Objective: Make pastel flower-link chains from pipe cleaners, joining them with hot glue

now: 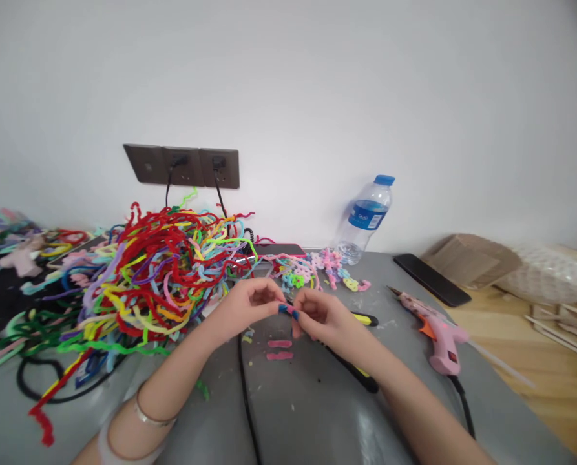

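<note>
My left hand (254, 301) and my right hand (321, 314) meet above the grey table, their fingertips nearly touching. Between them they pinch a small pink piece of pipe cleaner (289, 309), mostly covered by the fingers. Just below lie two short pink pipe cleaner pieces, an upper one (280, 343) and a lower one (280, 356), side by side. Under my right hand and forearm is a tool with black and yellow handles (366, 319); its head is hidden.
A tangled heap of coloured pipe cleaners (157, 271) fills the left. Small pastel twisted shapes (331, 261) lie behind my hands, near a leaning water bottle (367, 219). A pink glue gun (443, 336) and a black phone (431, 279) are to the right. A black cable (245, 387) runs toward me.
</note>
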`<state>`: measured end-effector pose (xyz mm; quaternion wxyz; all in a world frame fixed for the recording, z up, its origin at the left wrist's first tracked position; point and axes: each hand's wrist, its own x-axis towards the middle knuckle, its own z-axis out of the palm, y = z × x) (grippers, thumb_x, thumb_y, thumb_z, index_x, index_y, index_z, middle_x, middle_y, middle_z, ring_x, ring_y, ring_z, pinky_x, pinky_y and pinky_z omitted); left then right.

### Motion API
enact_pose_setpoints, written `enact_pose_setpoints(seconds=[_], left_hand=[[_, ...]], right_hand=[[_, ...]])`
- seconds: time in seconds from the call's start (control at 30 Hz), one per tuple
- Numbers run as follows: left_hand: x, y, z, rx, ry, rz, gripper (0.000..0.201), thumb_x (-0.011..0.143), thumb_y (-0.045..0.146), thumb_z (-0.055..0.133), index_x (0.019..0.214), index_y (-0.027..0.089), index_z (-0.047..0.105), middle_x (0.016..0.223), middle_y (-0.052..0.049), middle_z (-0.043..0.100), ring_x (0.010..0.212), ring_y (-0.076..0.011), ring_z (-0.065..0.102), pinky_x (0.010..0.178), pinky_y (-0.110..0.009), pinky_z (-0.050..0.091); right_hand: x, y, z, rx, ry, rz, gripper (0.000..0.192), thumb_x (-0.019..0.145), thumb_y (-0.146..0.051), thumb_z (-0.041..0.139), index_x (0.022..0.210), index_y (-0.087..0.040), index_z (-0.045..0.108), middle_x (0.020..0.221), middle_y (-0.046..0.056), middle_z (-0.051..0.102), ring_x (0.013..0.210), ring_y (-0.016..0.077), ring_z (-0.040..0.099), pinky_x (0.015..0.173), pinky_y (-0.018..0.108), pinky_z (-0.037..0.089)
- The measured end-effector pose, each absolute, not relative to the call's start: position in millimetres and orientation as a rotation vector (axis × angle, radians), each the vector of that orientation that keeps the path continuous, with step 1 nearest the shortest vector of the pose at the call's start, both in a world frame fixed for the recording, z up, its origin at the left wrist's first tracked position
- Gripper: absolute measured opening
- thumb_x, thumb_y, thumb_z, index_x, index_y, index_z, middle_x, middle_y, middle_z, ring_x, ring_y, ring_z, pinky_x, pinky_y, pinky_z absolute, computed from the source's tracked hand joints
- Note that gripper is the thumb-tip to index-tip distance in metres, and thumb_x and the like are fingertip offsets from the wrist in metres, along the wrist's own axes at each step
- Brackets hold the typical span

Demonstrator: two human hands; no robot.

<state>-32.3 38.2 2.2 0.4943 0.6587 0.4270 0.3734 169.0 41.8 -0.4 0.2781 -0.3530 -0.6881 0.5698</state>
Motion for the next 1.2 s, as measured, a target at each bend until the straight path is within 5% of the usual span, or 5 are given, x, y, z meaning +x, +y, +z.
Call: enact_pose_setpoints(seconds=[0.5, 0.7, 0.93, 1.2], left_hand=[[-37, 42, 3, 1.451, 1.107, 1.261, 0.017, 0.076, 0.03, 0.07, 0.077, 0.015, 0.063, 0.07, 0.002, 0.06, 0.065, -0.0114, 0.055, 0.063, -0.022, 0.045], [-41, 44, 3, 1.388, 1.16, 1.356, 0.02, 0.076, 0.035, 0.07, 0.078, 0.016, 0.063, 0.068, 0.001, 0.061, 0.064, -0.0123, 0.057, 0.063, -0.023, 0.047], [-41, 44, -1, 1.387, 1.13, 1.332, 0.022, 0.079, 0.035, 0.071, 0.081, 0.015, 0.063, 0.072, 0.0, 0.065, 0.069, -0.0129, 0.06, 0.067, -0.022, 0.047], [-39, 43, -2, 1.355, 1.063, 1.306, 0.017, 0.078, 0.03, 0.072, 0.082, 0.016, 0.064, 0.075, 0.001, 0.064, 0.071, -0.0112, 0.059, 0.067, -0.02, 0.046]], right_hand=[[173, 52, -12, -1.01, -1.807, 0.696, 0.018, 0.085, -0.025, 0.056, 0.096, -0.019, 0.07, 0.086, 0.007, 0.074, 0.073, 0.0186, 0.068, 0.067, 0.029, 0.055], [176, 53, -10, -1.012, -1.793, 0.669, 0.015, 0.087, -0.023, 0.056, 0.087, -0.02, 0.07, 0.076, 0.004, 0.073, 0.062, 0.0162, 0.067, 0.061, 0.027, 0.054], [172, 51, -11, -0.935, -1.723, 0.768, 0.019, 0.086, -0.027, 0.063, 0.103, -0.02, 0.066, 0.085, 0.005, 0.072, 0.073, 0.0178, 0.069, 0.067, 0.028, 0.057], [173, 56, -11, -0.924, -1.705, 0.744, 0.011, 0.083, -0.024, 0.065, 0.092, -0.02, 0.07, 0.079, 0.003, 0.066, 0.065, 0.015, 0.061, 0.057, 0.025, 0.052]])
